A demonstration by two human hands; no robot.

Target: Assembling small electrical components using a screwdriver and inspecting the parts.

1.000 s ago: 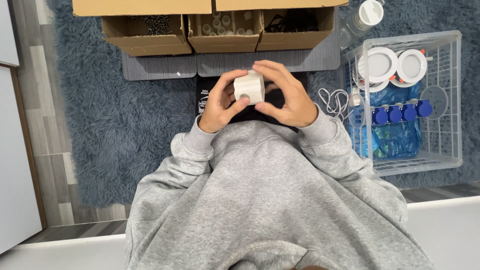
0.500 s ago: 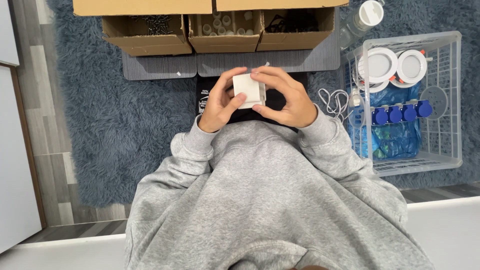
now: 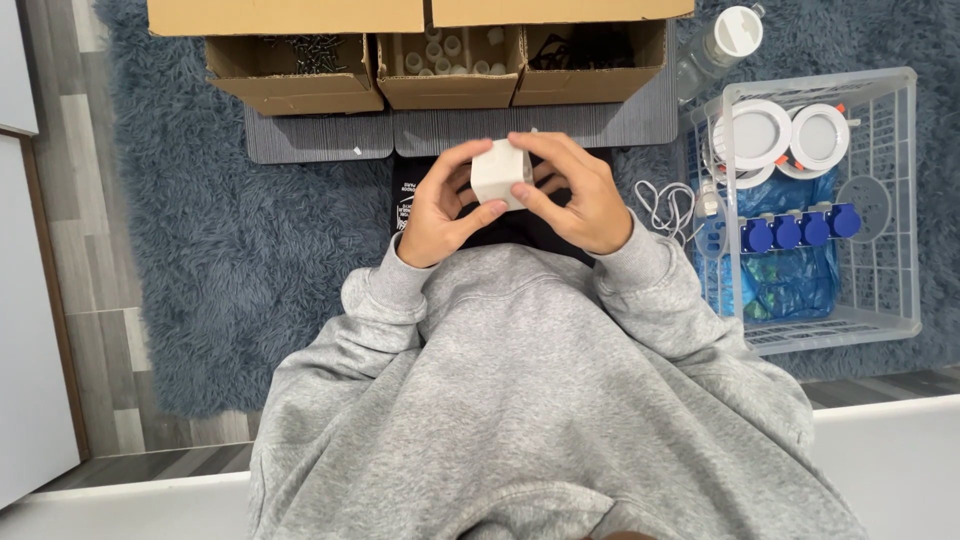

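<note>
A small white cube-shaped block (image 3: 499, 172) is held in front of my chest, above a dark item on my lap. My left hand (image 3: 440, 208) grips its left side and bottom with thumb and fingers. My right hand (image 3: 572, 188) wraps its right side and top edge. Both sleeves are grey. The underside of the block is hidden by my fingers.
Three open cardboard boxes (image 3: 448, 62) sit at the top on a grey mat (image 3: 330, 138), holding screws, small white cylinders and dark parts. A clear plastic crate (image 3: 880, 200) at right holds round white lamps and blue parts. A white cable (image 3: 662, 205) and a bottle (image 3: 722, 45) lie beside it.
The white block has been turned slightly in my hands, and my fingers have shifted around it. Both hands stay in the same place.
</note>
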